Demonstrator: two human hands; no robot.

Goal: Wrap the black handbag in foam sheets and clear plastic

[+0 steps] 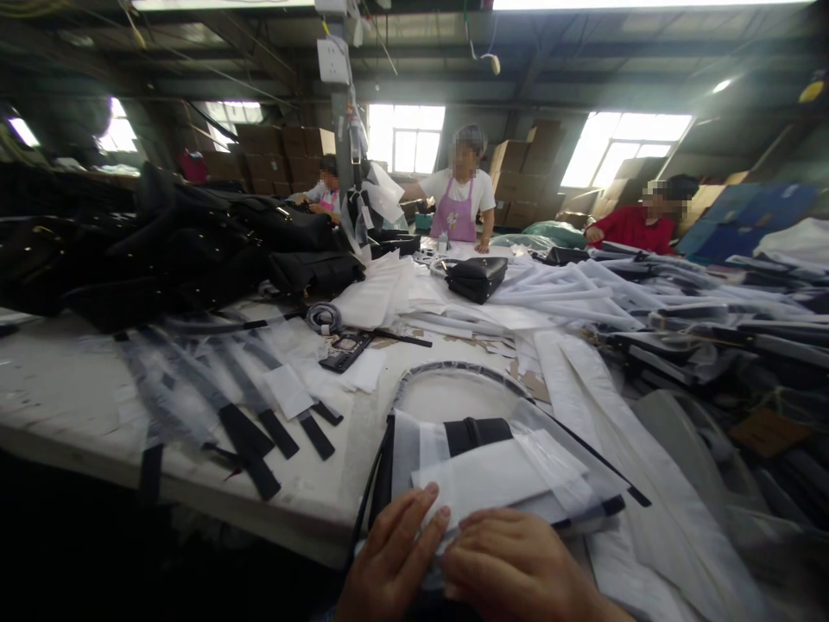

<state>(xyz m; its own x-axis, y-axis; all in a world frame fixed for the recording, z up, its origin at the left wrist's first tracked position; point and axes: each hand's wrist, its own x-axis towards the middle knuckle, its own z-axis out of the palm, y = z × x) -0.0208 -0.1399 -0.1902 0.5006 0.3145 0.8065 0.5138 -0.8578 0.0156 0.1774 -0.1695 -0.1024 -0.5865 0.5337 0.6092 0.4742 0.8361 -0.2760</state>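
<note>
In front of me on the table lies a black handbag (476, 434), partly covered by white wrapping paper (485, 471) and clear plastic. Its wrapped handle (453, 370) arches up at the far side. My left hand (396, 549) rests on the near left part of the paper with its fingers stretched out. Close beside it, my right hand (511, 553) has its fingers bent together over the near edge of the wrapping paper. The palm and thumb of the right hand are hidden.
Plastic-wrapped straps (252, 432) lie at left, below a heap of black bags (194, 242). A small black bag (477, 278) stands beyond, near white paper rolls (576, 289). Wrapped items crowd the right. A co-worker in a purple apron (455, 210) stands across the table; two others are farther off.
</note>
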